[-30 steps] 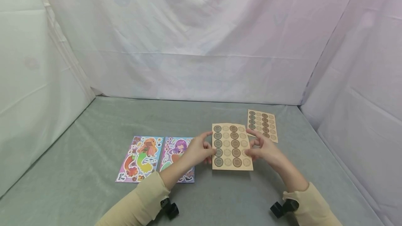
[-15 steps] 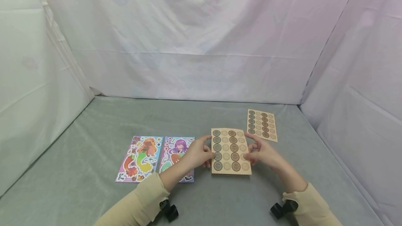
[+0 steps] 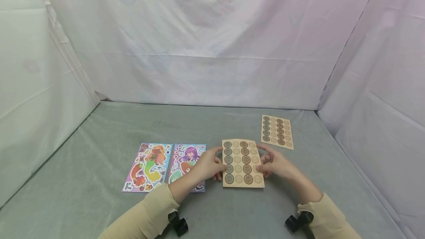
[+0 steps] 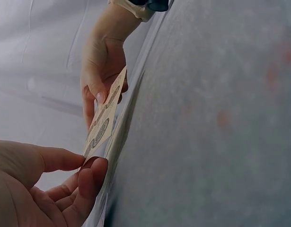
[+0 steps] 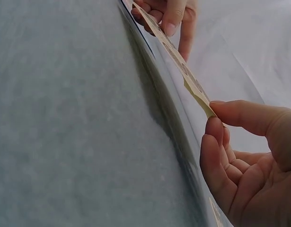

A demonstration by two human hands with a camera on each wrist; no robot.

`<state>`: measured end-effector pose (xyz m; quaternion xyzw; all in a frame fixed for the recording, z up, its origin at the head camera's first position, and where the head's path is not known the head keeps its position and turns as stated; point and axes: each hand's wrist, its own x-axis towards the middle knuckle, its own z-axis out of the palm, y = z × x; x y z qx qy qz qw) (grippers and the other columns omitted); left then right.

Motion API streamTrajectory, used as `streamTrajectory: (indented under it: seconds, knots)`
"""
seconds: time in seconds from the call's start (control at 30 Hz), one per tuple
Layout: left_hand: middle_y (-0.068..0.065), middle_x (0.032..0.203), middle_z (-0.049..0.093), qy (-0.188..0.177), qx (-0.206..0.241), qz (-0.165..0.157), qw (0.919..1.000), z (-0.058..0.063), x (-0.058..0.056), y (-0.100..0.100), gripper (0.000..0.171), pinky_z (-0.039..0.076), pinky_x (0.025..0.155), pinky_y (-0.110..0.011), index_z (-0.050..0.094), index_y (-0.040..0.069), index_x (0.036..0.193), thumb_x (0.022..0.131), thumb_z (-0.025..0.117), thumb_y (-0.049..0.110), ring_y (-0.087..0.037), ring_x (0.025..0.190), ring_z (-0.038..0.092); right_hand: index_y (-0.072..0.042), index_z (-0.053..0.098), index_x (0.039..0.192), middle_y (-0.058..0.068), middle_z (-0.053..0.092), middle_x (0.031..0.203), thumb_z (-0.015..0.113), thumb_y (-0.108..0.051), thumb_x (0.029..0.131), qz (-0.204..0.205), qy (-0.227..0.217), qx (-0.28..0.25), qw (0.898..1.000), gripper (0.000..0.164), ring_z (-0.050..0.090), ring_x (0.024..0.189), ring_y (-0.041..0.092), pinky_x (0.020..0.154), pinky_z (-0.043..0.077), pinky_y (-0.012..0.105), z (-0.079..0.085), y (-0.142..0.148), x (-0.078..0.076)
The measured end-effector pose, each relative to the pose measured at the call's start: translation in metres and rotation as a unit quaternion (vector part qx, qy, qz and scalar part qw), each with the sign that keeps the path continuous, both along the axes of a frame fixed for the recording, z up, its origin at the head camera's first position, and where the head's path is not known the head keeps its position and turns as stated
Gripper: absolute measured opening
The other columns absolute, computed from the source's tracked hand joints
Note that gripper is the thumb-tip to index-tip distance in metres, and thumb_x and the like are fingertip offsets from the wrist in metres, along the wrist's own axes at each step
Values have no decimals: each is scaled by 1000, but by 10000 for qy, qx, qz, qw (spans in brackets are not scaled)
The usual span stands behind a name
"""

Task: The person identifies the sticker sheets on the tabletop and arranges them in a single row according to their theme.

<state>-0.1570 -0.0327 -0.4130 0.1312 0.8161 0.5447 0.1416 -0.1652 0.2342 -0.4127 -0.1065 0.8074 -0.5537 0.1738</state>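
Between both hands is a tan sticker sheet (image 3: 241, 163) with columns of dark and pale round stickers. My left hand (image 3: 208, 164) pinches its left edge between thumb and fingers; my right hand (image 3: 277, 162) pinches the right edge. In the right wrist view the sheet (image 5: 180, 64) is held above the table, with a thin flap showing under its edge near the right fingers. The left wrist view shows the sheet (image 4: 105, 113) tilted, and the thumb of the left hand (image 4: 55, 184) on its printed face.
A second tan sticker sheet (image 3: 277, 132) lies behind the right hand. Two colourful mermaid sticker sheets, an orange-haired one (image 3: 147, 168) and a purple-haired one (image 3: 186, 163), lie side by side at the left; the left forearm partly covers the latter. White cloth walls (image 3: 206, 80) enclose the grey table (image 3: 132, 121).
Both hands have brought the held sheet slightly toward the body and a little left. The grip at both edges stays the same, and the other sheets lie where they were.
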Motion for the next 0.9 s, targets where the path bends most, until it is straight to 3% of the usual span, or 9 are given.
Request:
streamTrajectory:
  seconds: [0.47,0.9]
  knots:
    - [-4,65,65,-95,-136,-29,9999,-4,1,0,69,50,40,-29,35,-6,143,83,69,2,-20,45,60,7,14,149,9,58,72,71,2,79,232,-172,-177,9994,90,56,57,15,50,53,29,-8,0,-1]
    - [-8,61,63,-287,-18,-62,9996,-9,1,1,69,46,36,-27,33,-10,141,82,68,0,-16,40,56,7,18,148,8,60,73,69,-2,84,171,-237,-48,9996,82,56,56,14,48,50,27,-9,-2,0]
